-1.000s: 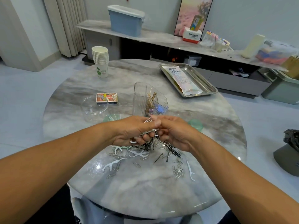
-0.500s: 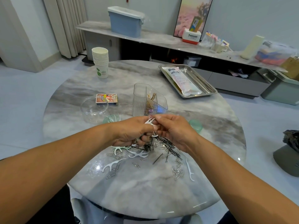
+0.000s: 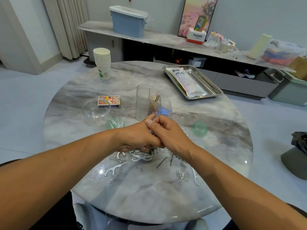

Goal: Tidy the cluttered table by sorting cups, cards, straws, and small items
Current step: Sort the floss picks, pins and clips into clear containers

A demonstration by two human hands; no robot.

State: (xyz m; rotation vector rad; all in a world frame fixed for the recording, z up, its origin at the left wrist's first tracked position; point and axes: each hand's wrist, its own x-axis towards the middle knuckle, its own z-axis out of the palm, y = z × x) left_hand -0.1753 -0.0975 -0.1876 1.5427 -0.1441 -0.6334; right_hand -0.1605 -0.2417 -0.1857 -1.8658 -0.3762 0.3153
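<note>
My left hand (image 3: 137, 136) and my right hand (image 3: 171, 133) meet over a pile of paper clips (image 3: 182, 175), black hairpins (image 3: 162, 162) and white floss picks (image 3: 114, 169) on the round marble table (image 3: 149, 196). Both hands grip a bunch of thin pins between them, fingers curled. Just beyond them stands a clear ribbed organizer (image 3: 152, 102) holding gold pins. A stack of paper cups (image 3: 102, 63) is at the far left, and a card box (image 3: 108, 101) lies beside a clear round container (image 3: 95, 113).
A steel tray (image 3: 214, 90) with a white packet (image 3: 186, 82) sits at the far right of the table. Two green lids (image 3: 199, 129) lie near the hands. A long shelf with a blue bin (image 3: 127, 22) runs behind.
Both hands have lifted slightly from the pile and moved toward the organizer, closing more tightly together around the bunch of pins.
</note>
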